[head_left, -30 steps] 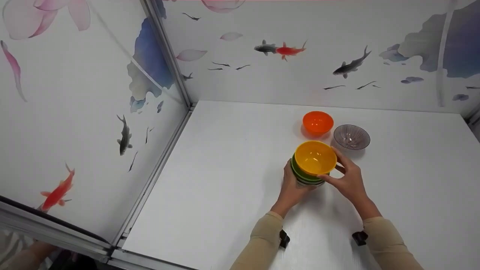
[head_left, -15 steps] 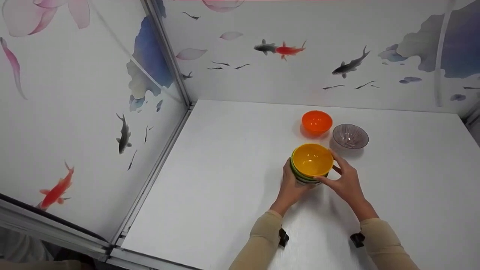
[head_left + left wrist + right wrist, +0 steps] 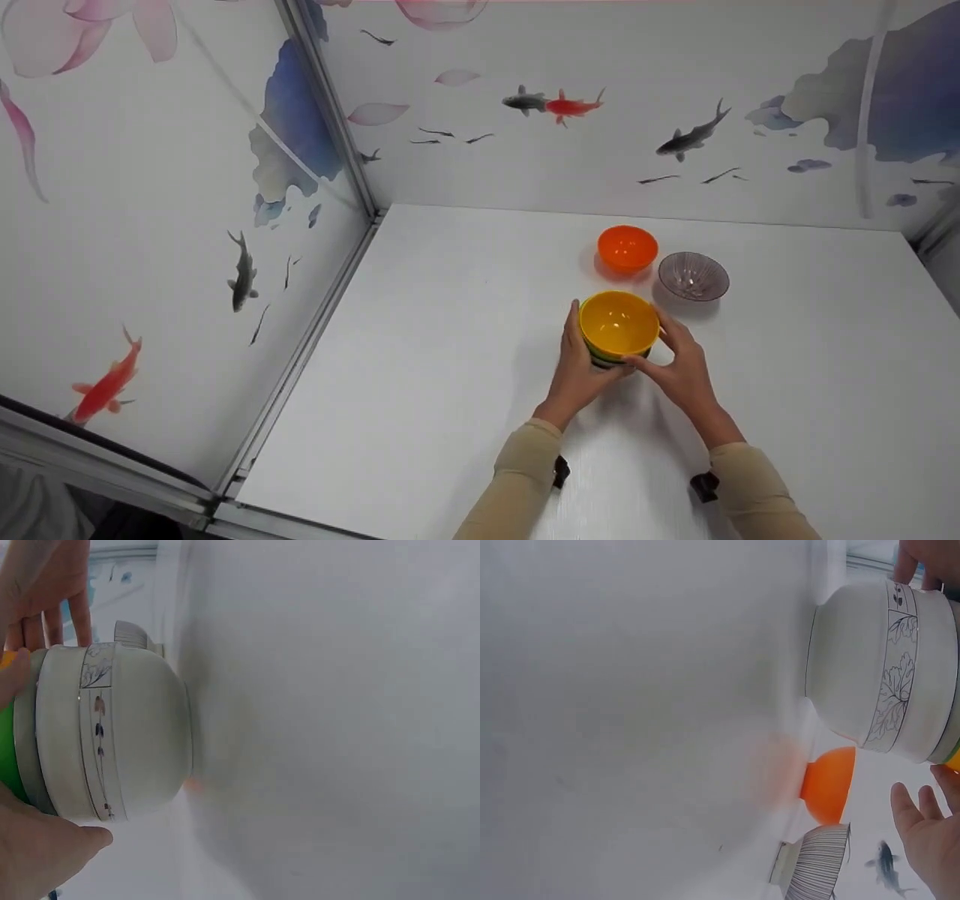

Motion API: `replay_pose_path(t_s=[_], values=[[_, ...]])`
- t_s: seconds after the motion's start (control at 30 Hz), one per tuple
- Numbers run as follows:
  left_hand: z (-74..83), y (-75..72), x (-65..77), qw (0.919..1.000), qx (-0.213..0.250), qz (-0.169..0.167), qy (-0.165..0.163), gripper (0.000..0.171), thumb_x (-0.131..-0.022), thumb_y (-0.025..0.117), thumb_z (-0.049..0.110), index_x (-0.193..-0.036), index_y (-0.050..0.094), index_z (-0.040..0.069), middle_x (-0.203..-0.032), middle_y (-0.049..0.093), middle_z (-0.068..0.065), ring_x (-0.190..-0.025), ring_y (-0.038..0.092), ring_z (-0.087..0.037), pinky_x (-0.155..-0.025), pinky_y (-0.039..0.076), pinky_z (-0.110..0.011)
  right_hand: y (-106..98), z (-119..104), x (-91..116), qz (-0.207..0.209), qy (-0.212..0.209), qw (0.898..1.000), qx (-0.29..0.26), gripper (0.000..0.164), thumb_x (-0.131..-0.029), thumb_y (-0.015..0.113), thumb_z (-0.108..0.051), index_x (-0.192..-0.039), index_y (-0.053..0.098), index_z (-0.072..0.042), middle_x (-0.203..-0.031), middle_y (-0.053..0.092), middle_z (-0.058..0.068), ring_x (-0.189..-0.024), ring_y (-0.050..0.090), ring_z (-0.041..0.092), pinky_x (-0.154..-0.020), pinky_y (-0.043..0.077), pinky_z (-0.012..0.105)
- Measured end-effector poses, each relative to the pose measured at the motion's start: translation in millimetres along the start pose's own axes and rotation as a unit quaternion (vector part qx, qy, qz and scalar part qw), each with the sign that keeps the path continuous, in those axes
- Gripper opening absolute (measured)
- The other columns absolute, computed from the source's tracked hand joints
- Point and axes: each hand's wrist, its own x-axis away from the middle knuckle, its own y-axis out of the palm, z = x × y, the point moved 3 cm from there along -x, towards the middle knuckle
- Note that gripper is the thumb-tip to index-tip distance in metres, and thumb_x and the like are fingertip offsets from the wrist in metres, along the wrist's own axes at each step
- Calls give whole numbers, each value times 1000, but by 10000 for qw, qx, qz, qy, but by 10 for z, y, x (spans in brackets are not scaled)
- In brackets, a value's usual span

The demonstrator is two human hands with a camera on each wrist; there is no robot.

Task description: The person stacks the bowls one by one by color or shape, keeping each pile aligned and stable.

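White table (image 3: 420,352): left hand (image 3: 579,375) grips bowl stack (image 3: 116,731), right hand (image 3: 681,369) pinches yellow bowl (image 3: 619,324) atop it, nearer than orange bowl (image 3: 628,251) and clear bowl (image 3: 694,277); apparent step, nesting; next move probably needs level seating, then release.

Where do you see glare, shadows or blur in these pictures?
Head view: small glints inside the yellow bowl, soft shadows on the white tabletop; right wrist view: turned sideways, with a hazy orange reflection by the orange bowl; left wrist view: also sideways, soft grey shadow on the white tabletop.
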Motion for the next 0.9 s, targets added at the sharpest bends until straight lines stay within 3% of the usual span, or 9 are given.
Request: replay_pose_path(t_s=[0.1,0.33,0.47,0.63,0.8,0.9], values=[[8,0,-1,9999,140,8,-28,114,-82,79,45,-160,-1,23,-164,22,-3,-149,32,-18,-122,32,-40,19,4,23,-19,132,9999,-8,90,-76,87,-20,-152,39,-6,-150,48,17,-137,47,35,-107,40,42],[-49,43,40,9994,223,166,-202,106,-83,75,46,-159,5,24,-164,25,-1,-148,34,-16,-123,31,-37,43,-30,66,-8,158,9999,-35,91,-76,87,-23,-152,39,-6,-153,46,15,-139,45,32,-108,39,25],[-53,61,43,9992,278,137,-248,105,-83,73,49,-159,4,23,-164,23,0,-148,32,-15,-123,30,-36,46,-33,77,-1,148,9999,-38,91,-77,87,-23,-153,38,-7,-153,45,13,-139,44,31,-109,40,34],[-53,67,27,9991,360,67,-195,104,-85,74,45,-159,4,22,-164,23,0,-149,32,-14,-124,29,-35,63,-14,95,-116,244,9996,-38,92,-81,83,-24,-156,32,-11,-156,41,13,-141,42,31,-110,40,35],[-74,62,12,9992,343,-8,-217,103,-86,74,43,-158,4,20,-163,23,-3,-149,31,-16,-124,29,-36,97,4,95,-347,392,9985,-155,93,-86,79,-24,-159,23,-13,-161,32,15,-144,37,35,-110,42,55],[-71,58,3,9994,223,-36,-258,102,-86,73,41,-158,4,18,-163,25,-5,-148,32,-18,-124,29,-37,102,9,94,-478,415,9977,-245,92,-89,76,-23,-160,19,-15,-163,28,15,-146,34,38,-110,41,59]])
